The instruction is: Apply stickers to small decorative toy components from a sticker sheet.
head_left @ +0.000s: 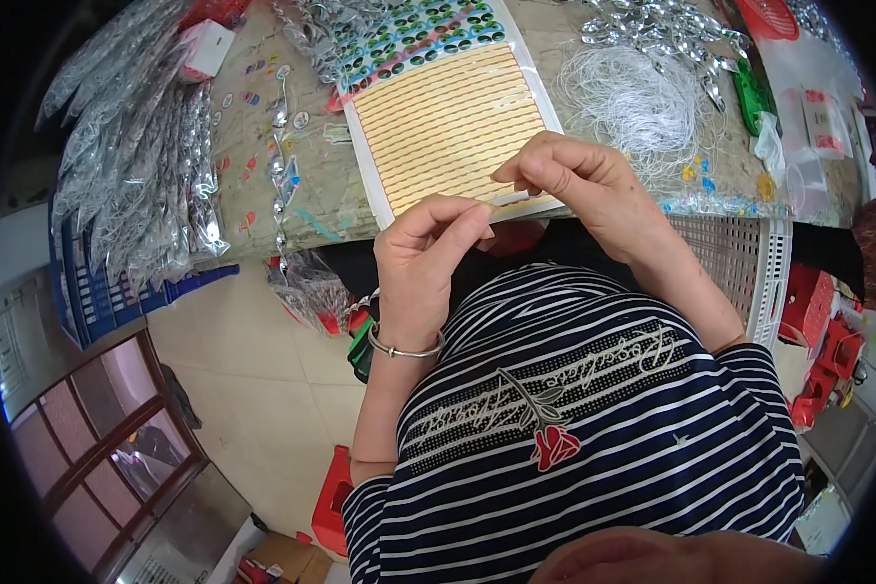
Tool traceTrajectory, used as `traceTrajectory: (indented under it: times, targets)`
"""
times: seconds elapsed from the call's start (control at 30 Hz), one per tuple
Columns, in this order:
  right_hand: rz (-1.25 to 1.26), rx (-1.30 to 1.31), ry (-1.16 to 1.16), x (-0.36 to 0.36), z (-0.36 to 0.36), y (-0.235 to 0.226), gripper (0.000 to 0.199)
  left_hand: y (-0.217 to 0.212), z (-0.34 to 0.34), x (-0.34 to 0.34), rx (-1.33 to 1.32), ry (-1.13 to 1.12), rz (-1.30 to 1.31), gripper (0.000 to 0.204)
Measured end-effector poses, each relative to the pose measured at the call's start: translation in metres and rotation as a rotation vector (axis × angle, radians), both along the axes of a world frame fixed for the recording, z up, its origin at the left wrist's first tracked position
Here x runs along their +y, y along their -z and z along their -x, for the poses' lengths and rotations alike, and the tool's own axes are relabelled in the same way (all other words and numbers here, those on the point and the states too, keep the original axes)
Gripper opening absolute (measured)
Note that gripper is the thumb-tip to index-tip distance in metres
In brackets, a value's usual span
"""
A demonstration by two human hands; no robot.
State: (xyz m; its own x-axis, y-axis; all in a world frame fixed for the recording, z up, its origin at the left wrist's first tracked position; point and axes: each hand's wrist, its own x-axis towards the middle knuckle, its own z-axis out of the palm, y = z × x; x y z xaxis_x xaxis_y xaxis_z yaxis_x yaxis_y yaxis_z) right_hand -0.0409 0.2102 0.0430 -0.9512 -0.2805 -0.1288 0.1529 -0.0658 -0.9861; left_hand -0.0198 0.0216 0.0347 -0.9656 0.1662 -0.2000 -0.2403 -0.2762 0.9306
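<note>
My left hand (428, 248) and my right hand (579, 185) meet just in front of my chest, at the table's near edge. Together they pinch a small thin white strip (512, 198); the right thumb and forefinger grip its right end, and the left fingertips touch its left end. A silver bangle circles my left wrist. Right behind the hands lies a sheet of yellow strips (448, 127) on white backing, with a sheet of green and blue stickers (409, 34) above it.
A bundle of white thread (633, 97) lies right of the sheet, with shiny silver pieces (662, 29) behind it. Silver foil packets (136, 146) pile up over a blue crate (97, 292) at left. A white basket (749, 263) and red parts (822, 331) sit at right.
</note>
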Motion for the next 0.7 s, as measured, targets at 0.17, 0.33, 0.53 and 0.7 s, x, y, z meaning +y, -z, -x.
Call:
traceTrajectory:
  times: [0.17,0.33,0.53,0.7]
  targets:
    - [0.008,0.020,-0.032,-0.002,0.000,0.004,0.017,0.005,0.003,-0.001,-0.015,0.014,-0.009,0.010]
    - [-0.159,0.158,-0.085,-0.002,0.001,0.002,0.011,0.007,0.003,-0.001,-0.014,0.044,0.027,0.010]
    - [-0.478,0.581,-0.044,-0.002,0.005,0.003,0.005,0.005,0.002,-0.007,-0.034,0.053,0.170,0.013]
    - [-0.507,0.454,-0.044,0.002,0.003,0.000,0.012,0.010,0.002,-0.014,0.126,0.013,0.413,0.010]
